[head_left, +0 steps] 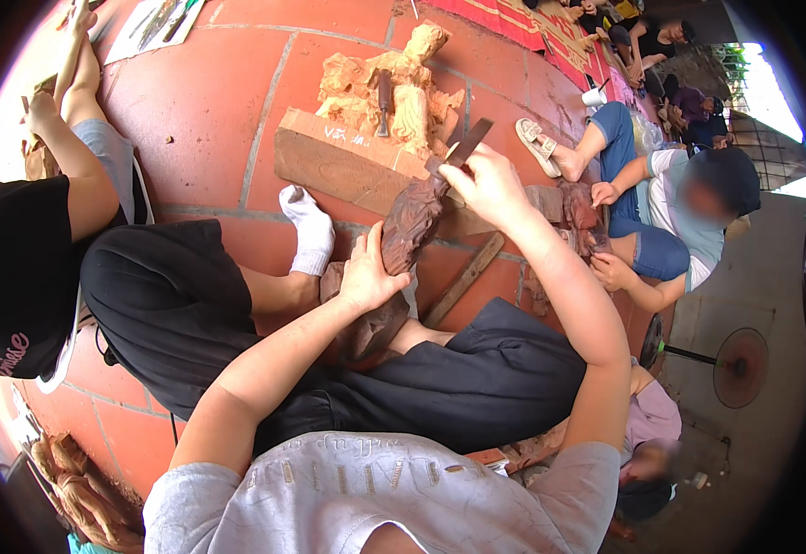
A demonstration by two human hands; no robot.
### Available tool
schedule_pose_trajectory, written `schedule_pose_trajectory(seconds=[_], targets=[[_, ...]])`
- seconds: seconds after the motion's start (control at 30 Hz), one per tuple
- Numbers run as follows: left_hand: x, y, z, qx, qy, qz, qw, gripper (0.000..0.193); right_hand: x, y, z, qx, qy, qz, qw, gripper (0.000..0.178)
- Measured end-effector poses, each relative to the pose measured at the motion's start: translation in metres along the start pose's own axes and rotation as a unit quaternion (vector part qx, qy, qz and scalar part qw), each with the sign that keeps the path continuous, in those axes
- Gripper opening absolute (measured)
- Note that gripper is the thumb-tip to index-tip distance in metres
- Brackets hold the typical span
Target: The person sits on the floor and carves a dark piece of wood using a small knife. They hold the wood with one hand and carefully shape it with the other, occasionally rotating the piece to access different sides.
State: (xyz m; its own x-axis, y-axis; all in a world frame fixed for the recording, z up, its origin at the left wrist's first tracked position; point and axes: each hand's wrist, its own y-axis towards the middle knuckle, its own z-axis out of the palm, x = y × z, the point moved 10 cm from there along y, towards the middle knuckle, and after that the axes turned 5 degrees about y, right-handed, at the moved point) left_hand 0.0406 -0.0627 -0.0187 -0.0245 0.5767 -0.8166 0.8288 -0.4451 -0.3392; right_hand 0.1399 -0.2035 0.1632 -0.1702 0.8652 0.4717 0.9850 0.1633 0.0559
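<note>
My left hand (370, 274) is wrapped round the side of a dark reddish-brown wood carving (412, 226), which stands tilted between my legs. Its lower part (370, 331) shows below my wrist. At the carving's upper end, my right hand (490, 187) is closed on a dark, flat, file-like tool (470, 140). The tool lies slanted near the top of the carving; whether its edge touches the wood I cannot tell. Just beyond stands a pale carved wood figure (412, 103) on a thick wooden block (352, 164). A small dark-handled chisel (384, 97) leans against that figure.
A wooden stick (466, 280) lies on the red tile floor (195, 120) beside my leg. To the right, a seated person (675, 203) handles another reddish carving (580, 208). Another person in a black cap (15, 268) sits close on the left. A standing fan (740, 367) is farther right.
</note>
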Motion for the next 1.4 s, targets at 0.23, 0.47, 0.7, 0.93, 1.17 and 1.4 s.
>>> schedule_pose_trajectory(seconds=[0.23,0.47,0.7,0.93,1.17,1.4], targets=[[0.001,-0.001,-0.001,-0.007,-0.004,0.007,1.0,0.106,0.006,0.006,-0.003,0.023,0.026,0.038,0.999,0.026],[-0.004,-0.001,-0.005,0.0,-0.002,-0.006,1.0,0.105,0.012,0.015,0.0,0.014,-0.052,0.011,0.998,0.026],[-0.002,-0.002,-0.002,0.002,0.002,-0.007,1.0,0.106,0.02,0.01,0.005,0.018,-0.079,0.009,0.997,0.029],[-0.004,-0.003,-0.004,0.008,0.002,-0.011,1.0,0.106,0.012,0.01,0.007,0.038,-0.093,0.031,0.994,0.031],[-0.002,-0.002,-0.003,0.004,-0.006,-0.003,1.0,0.107,0.009,0.008,0.004,0.024,-0.077,0.04,0.996,0.032],[-0.002,-0.001,-0.004,0.001,-0.001,-0.005,1.0,0.107,-0.001,0.011,0.0,0.024,-0.031,0.098,0.994,0.034]])
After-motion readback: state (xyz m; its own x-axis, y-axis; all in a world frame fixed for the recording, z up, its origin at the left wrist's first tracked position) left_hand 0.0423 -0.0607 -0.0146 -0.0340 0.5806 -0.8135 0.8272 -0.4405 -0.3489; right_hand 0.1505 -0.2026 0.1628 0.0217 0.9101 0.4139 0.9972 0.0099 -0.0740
